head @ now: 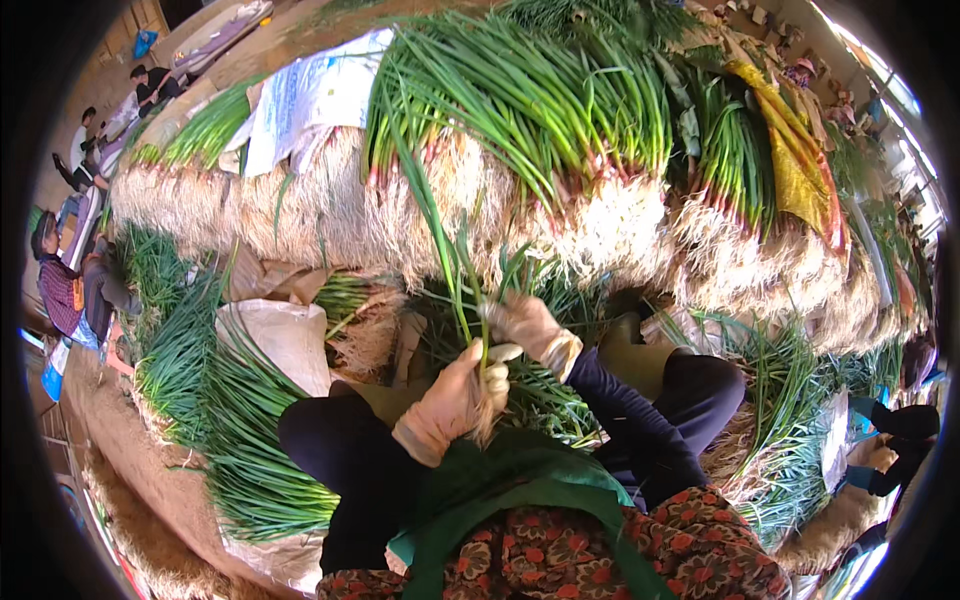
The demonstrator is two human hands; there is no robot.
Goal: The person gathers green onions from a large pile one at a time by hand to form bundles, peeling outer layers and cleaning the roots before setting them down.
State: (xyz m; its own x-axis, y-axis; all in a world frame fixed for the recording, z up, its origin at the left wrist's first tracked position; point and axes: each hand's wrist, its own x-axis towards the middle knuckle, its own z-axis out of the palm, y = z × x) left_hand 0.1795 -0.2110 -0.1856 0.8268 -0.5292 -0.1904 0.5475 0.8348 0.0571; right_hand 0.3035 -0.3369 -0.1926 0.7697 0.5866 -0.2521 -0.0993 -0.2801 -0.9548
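Observation:
My left hand [454, 397], in a pale glove, is closed on the lower stems of a few green onions [466, 300]; their roots hang below it and their leaves point up and away from me. Just to the right is my gloved right hand [529, 326], partly blurred, with its fingers near the upper part of these stems; whether it grips them I cannot tell. Beyond both hands lies a long stack of green onions [525, 97], its pale roots [615, 225] facing me. Loose onion leaves lie between and under my knees.
A white sack [281, 337] and a pile of green onions [255, 442] lie at the left. More onions [795, 420] are heaped at the right, beside a person's arms. White sheeting [315, 90] and a yellow sack [795, 157] cover parts of the stack. Several people sit far left.

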